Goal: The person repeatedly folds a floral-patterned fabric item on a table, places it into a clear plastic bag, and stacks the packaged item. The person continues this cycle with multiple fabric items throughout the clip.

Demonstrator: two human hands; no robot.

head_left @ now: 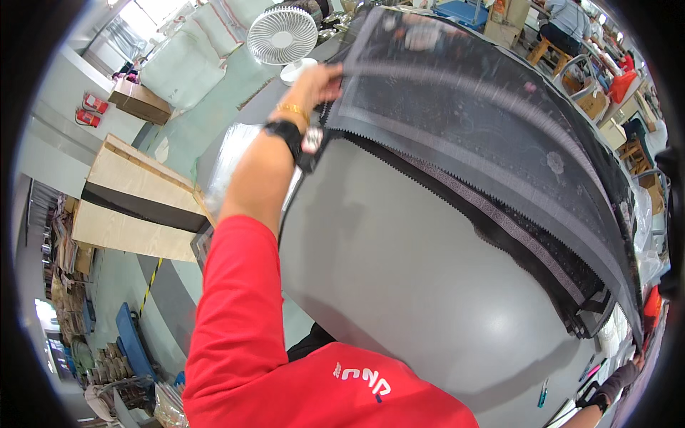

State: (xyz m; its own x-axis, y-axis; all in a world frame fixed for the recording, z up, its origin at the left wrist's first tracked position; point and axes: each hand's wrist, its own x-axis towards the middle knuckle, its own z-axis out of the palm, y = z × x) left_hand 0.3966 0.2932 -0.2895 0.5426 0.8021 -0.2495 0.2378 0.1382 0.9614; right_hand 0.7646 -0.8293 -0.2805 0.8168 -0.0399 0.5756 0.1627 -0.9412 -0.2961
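A wide sheet of sheer dark grey lace fabric [464,107] with zigzag-cut edges spans the far side of the table. My left hand [315,87], arm stretched far forward, is closed on its left edge. At the lower right rim my right hand [626,379] pinches the right end of the same fabric; it is small and partly dark-covered there. Beneath the sheet lie more layers of black lace [528,260], their scalloped edges curving along the table. Both wrists carry dark bands, and the left one also has a small device strapped on.
The grey tabletop [399,250] lies in front of me. Near its right edge are a teal cutter [544,392] and a pink pen [594,371]. A white fan [282,37] stands beyond my left hand; a pale wooden board [139,207] is at left. A seated person [567,25] is far right.
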